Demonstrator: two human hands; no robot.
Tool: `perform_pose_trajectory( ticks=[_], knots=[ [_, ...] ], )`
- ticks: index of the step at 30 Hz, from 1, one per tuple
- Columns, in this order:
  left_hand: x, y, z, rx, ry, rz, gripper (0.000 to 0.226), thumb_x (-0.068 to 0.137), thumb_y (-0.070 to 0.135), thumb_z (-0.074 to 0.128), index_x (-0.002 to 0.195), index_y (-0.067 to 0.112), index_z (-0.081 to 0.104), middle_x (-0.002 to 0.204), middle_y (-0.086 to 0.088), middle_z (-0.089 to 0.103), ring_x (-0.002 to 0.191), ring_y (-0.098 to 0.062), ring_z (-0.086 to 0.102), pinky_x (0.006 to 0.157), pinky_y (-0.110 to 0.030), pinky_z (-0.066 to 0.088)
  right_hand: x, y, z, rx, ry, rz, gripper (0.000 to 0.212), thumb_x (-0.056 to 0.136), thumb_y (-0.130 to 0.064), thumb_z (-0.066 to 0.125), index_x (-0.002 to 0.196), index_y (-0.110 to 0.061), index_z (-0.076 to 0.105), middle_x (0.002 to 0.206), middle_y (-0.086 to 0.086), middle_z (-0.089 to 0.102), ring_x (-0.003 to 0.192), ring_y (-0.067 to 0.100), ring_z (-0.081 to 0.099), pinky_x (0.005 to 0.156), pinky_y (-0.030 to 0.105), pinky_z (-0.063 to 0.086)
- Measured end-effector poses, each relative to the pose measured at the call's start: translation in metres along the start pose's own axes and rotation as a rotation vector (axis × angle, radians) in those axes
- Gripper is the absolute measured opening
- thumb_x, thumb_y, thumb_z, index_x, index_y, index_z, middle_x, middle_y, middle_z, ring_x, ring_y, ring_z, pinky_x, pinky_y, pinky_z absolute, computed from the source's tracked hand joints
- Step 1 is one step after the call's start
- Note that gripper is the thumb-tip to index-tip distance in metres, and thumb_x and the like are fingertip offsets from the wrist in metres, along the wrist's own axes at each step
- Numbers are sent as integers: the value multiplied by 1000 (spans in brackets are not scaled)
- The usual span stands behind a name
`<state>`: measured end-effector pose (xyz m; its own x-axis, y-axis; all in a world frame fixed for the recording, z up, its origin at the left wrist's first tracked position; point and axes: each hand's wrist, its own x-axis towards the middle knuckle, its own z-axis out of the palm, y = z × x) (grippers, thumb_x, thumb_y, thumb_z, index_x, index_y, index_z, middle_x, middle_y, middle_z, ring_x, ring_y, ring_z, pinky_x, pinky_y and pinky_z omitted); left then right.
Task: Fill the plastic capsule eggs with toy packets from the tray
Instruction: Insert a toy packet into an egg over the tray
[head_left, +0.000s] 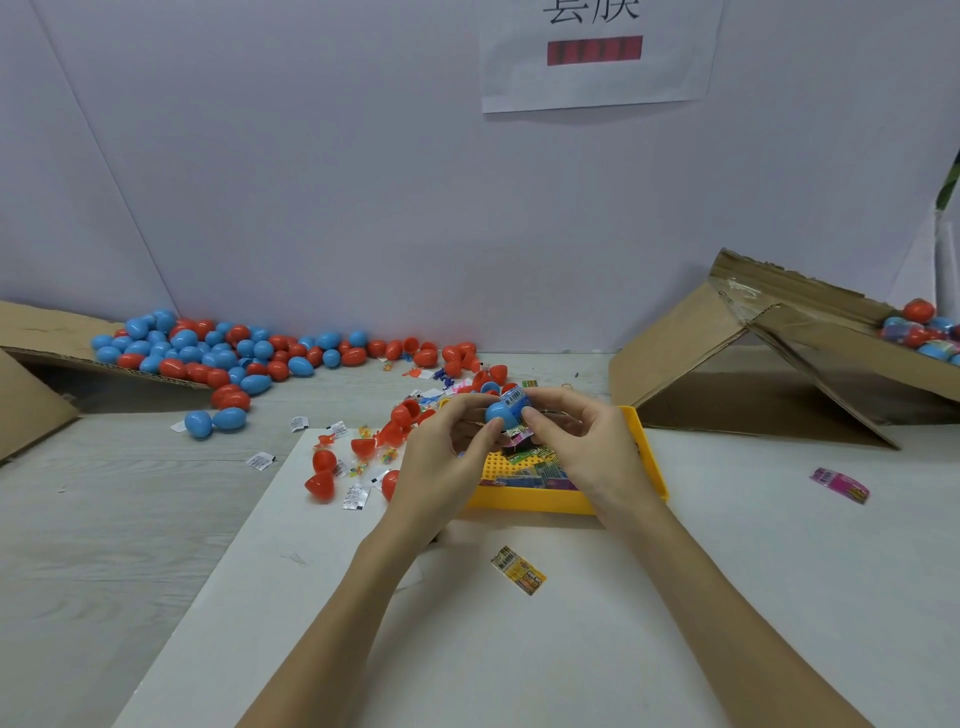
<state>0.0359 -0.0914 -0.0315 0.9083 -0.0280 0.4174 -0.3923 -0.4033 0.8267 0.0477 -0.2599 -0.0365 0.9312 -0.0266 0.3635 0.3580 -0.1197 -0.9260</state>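
Egg (503, 411) — a blue plastic half — sits pinched between both hands just above the far end of the tray (524, 500), with a packet (517, 399) poking out of its open rim. The left hand (447, 451) curls its fingers round the egg's rounded end; the right hand (582, 439) presses the packet in with thumb and fingertips, so both are gripping, neither loose.

Judging by the spread, plenty is left: a heap of smooth, glossy red and blue eggs (208, 353) lies well left of the hands, and open red halves (337, 467) sit just beside the left hand. Right of the hands, a box (779, 364) of rough cardboard holds what look like finished eggs — only a few show. The tray is hard yellow plastic with a pegged floor, holding flat, crinkly foil packets. One stray packet (518, 569) lies nearer the body, between the forearms.
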Motion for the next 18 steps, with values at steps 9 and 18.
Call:
perform_pose_trajectory(
  ticks=[9, 18],
  knots=[
    [0, -2, 0, -14, 6, -4, 33, 99, 18, 63, 131, 9, 63, 111, -3, 73, 94, -12, 73, 88, -33, 61, -1, -3, 1, 36, -4, 34, 24, 95, -18, 71, 106, -39, 74, 97, -26, 74, 98, -4, 70, 77, 18, 59],
    [-2, 0, 0, -64, 64, 66, 31, 97, 17, 67, 127, 17, 63, 113, 3, 72, 99, -9, 71, 86, -25, 60, 0, -3, 2, -19, -12, 67, 22, 94, -22, 73, 110, -37, 74, 106, -18, 76, 104, 5, 71, 87, 27, 62]
  ],
)
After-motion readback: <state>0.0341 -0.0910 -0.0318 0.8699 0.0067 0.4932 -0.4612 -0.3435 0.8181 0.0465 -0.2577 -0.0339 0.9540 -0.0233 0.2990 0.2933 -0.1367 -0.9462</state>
